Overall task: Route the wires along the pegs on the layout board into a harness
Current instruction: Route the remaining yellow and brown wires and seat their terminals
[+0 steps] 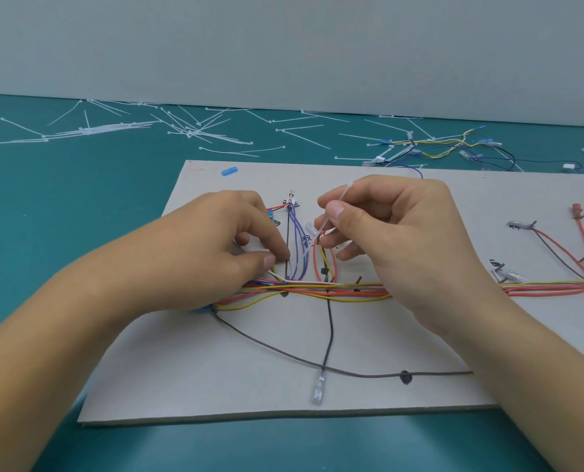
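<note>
We pinch the wires (297,240) in our left hand (222,247) to bunch them; at 3 o'clock, our right hand (396,223) holds a tie (344,191) in a closed grip, ready for binding.

The layout board (215,369) looks like matt grey cardboard; the wires (352,288) wear smooth plastic insulation; the cable tie (345,189) is pale translucent plastic; the table (79,199) is smooth, matt teal
</note>
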